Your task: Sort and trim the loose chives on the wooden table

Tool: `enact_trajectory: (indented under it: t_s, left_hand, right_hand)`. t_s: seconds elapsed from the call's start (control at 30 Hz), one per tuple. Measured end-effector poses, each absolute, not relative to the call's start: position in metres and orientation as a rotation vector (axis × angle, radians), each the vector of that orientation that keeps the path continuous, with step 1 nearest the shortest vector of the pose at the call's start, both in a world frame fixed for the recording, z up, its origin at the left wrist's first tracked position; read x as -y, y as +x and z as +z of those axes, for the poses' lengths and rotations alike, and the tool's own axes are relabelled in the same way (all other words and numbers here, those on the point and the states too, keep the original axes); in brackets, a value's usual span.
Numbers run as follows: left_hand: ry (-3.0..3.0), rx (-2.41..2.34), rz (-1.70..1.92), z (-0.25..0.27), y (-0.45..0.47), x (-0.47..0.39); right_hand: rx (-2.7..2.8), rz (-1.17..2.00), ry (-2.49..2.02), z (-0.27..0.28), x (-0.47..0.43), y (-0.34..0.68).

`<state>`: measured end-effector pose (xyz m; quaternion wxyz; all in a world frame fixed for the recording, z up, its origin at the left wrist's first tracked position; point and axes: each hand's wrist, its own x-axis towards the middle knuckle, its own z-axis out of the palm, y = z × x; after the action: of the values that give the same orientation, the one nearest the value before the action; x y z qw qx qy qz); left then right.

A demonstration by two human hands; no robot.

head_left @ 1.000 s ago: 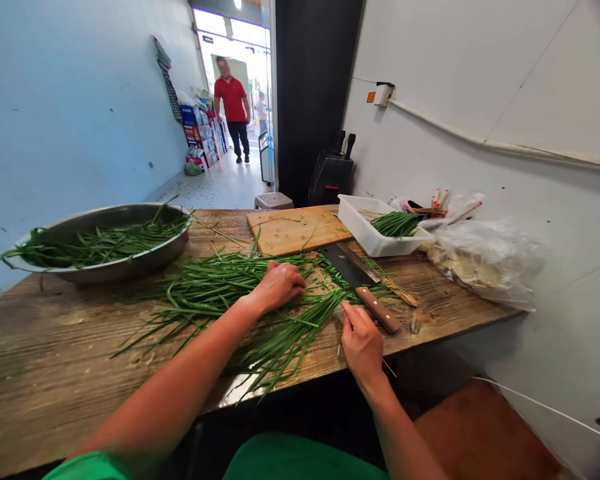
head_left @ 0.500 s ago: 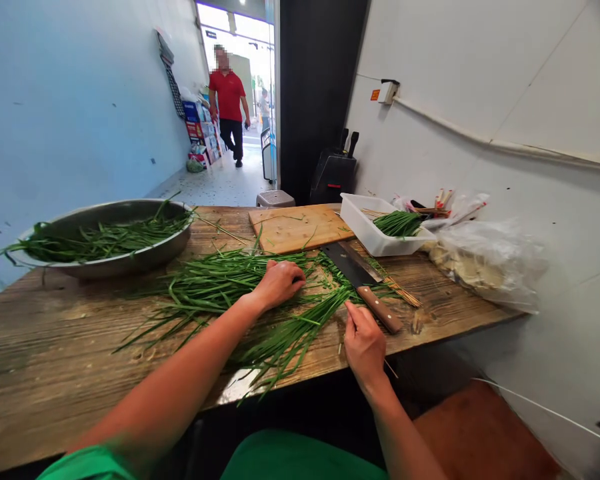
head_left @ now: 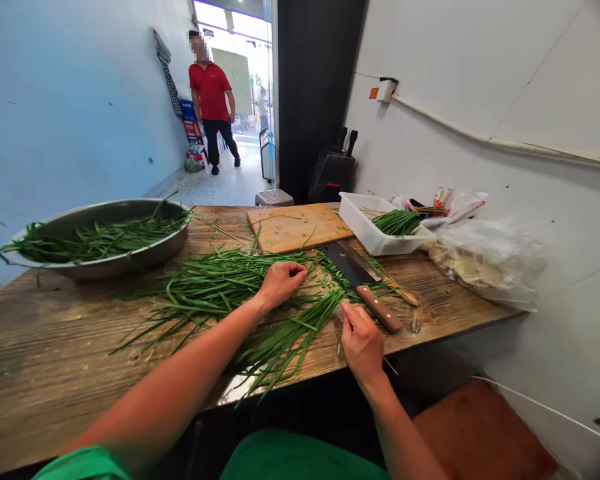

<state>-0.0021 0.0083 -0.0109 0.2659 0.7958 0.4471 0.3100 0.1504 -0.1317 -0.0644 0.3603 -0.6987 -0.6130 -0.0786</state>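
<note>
Greens (head_left: 307, 325), judged limp, are best gripped at gathered ends; left hand (head_left: 281, 283) and right hand (head_left: 363, 339) are pinched, contents indiscernible.

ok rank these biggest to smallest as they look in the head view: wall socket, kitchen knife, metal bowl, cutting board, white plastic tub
1. metal bowl
2. cutting board and white plastic tub: too alike to rank
3. kitchen knife
4. wall socket
</note>
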Motion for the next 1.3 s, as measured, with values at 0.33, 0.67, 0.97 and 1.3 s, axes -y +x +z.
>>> enact_trajectory:
  t_s: [0.33, 0.67, 0.97, 1.3]
  left_hand:
    - [2.132, -1.170, 0.864, -0.010, -0.001, -0.007]
    - [2.147, -1.147, 0.864, -0.012, -0.002, -0.007]
    - [2.217, -1.136, 0.937, -0.016, -0.003, -0.009]
    - [2.446, -0.683, 0.710, -0.009, 0.006, 0.005]
  right_hand:
    - [1.584, -0.206, -1.805, -0.064, 0.131, 0.151]
    - [1.592, -0.196, -1.813, -0.064, 0.132, 0.150]
    - [1.595, -0.220, -1.814, -0.065, 0.131, 0.151]
    - [1.630, -0.193, -1.783, -0.060, 0.129, 0.154]
